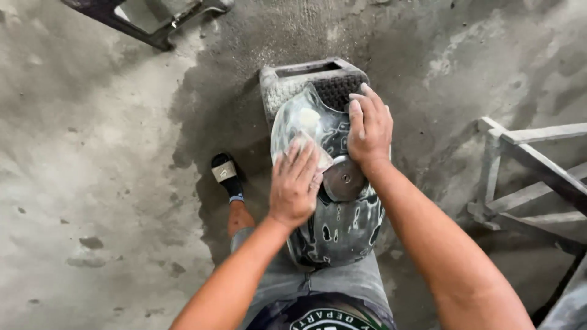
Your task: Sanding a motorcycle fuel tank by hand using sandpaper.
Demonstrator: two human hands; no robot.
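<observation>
pressing flat, the left hand (295, 186) holds a pale sanding pad (309, 150) against the curved shell (336, 214); its grip is fingers together, laid on the pad rather than closed round anything. the right hand (369, 128) lies open with fingers spread over the shell's upper right edge, steadying it. the shell rests on the person's lap, its far end leaning on a dusty plastic stool (309, 76) that stands on the concrete floor (92, 183).

what could go wrong: the shell sits on only two supports, so a hard stroke could rock it or slide it off the stool. the pad might also catch on the round metal disc (344, 178) near the middle, just beside the left fingertips.

the shell looks dark with a mottled pattern, glossy toward the lap and clouded whitish with dust at the far end. a sandalled foot (226, 174) rests left of it; a metal frame (526, 177) stands at the right.
</observation>
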